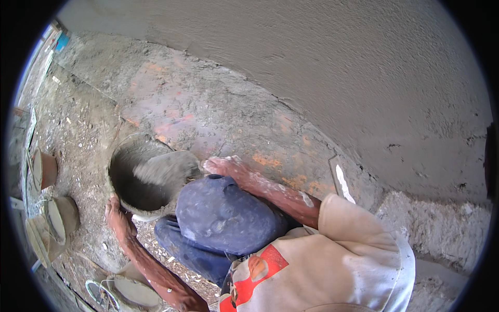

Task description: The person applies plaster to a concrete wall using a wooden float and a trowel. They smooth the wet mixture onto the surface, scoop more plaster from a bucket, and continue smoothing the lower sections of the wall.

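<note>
Trowel (pixel 167 168) clamped in R hand (pixel 223 166) grip over bkt (pixel 126 179), L hand (pixel 120 215) grip clamped on its rim (pixel 148 212).

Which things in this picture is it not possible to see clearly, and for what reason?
All in the head view:
Trowel: blade blurred, handle hidden by the right hand.
Bucket: near-right side hidden by the blue knee.
Pale shirt: cut off by the lower edge.

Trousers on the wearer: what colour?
Trousers: dark blue, with paler smudges; they show best in the head view.
</note>
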Demonstrator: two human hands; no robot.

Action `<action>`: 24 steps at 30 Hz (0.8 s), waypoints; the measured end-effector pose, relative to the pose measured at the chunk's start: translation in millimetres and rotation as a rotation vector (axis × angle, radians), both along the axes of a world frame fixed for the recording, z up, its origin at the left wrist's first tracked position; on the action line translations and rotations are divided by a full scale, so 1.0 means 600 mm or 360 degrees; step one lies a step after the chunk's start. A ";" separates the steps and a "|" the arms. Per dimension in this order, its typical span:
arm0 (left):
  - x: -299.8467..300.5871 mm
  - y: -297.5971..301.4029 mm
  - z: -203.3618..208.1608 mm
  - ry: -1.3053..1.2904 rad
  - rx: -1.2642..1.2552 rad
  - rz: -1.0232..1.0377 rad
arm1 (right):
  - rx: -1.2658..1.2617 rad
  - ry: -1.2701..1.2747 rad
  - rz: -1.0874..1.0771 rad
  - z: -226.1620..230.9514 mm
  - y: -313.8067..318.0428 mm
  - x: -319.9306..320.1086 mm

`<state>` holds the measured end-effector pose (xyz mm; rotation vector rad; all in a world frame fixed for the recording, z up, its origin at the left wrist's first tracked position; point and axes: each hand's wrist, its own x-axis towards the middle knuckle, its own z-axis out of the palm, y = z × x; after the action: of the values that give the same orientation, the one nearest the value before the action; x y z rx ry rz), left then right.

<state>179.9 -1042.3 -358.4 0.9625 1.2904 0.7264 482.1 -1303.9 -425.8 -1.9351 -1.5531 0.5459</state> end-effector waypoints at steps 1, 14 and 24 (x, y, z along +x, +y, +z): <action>-0.005 0.005 -0.006 0.0029 -0.0012 0.0007 | -0.0063 0.0003 0.0027 0.006 0.012 -0.001; -0.135 0.014 -0.062 -0.0242 0.0077 0.0158 | -0.0885 0.0241 -0.1357 0.064 -0.356 0.208; -0.075 0.013 -0.033 -0.0238 0.0052 0.0182 | -0.0634 -0.0027 -0.1092 -0.014 -0.107 0.293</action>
<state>134.9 -1034.5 -378.5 0.8492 1.2122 0.8939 657.6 -1368.0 -434.1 -2.5925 -0.7233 0.5541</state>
